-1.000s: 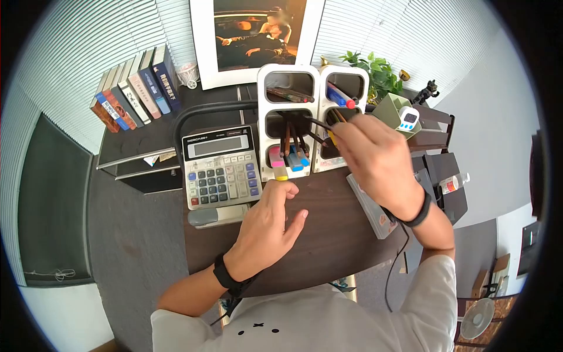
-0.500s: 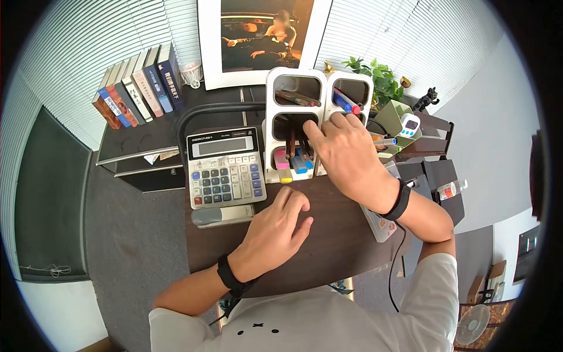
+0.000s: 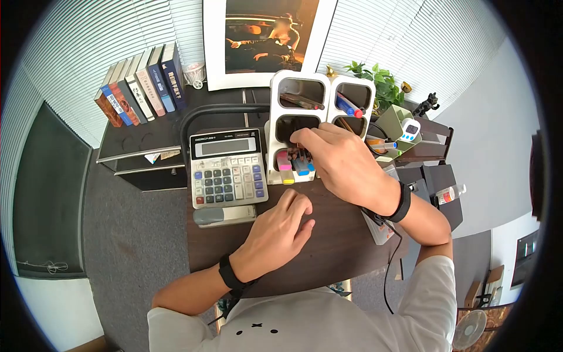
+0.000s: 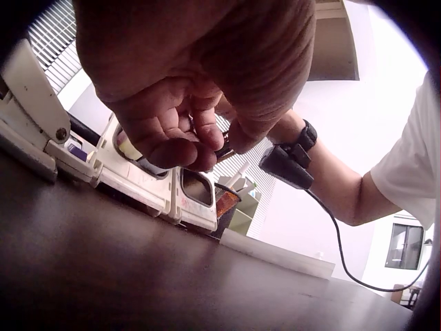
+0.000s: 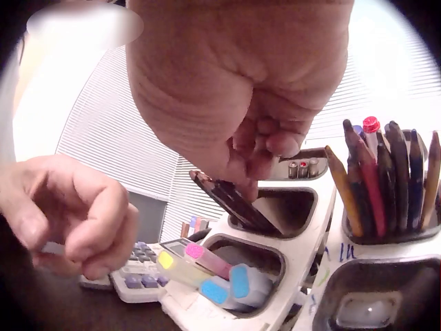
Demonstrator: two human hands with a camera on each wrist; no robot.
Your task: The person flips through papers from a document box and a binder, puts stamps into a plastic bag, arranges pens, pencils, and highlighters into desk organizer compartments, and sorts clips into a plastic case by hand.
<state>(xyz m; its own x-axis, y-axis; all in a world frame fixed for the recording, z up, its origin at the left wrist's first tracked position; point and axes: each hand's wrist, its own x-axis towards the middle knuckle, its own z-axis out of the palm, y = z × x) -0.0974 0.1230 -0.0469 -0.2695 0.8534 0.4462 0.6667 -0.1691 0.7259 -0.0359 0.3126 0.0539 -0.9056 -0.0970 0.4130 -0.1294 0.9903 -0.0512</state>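
My right hand is over the middle compartment of the left white organizer. In the right wrist view, its thumb and fingertips pinch the upper part of a bunch of dark pencils, which lean in that compartment. Below them, pink, yellow and blue highlighters fill the front compartment. My left hand hangs over the desk in front of the organizer, fingers loosely curled around nothing. In the right organizer, upright coloured pencils stand beside a red-capped pen.
A calculator and a grey stapler lie left of the organizers. Behind are books and a framed picture. To the right are a green holder with a white timer, and a bottle.
My right hand has moved left from the right organizer to the left one's middle compartment, where it now pinches pencils. My left hand has stayed in front, nearly still.
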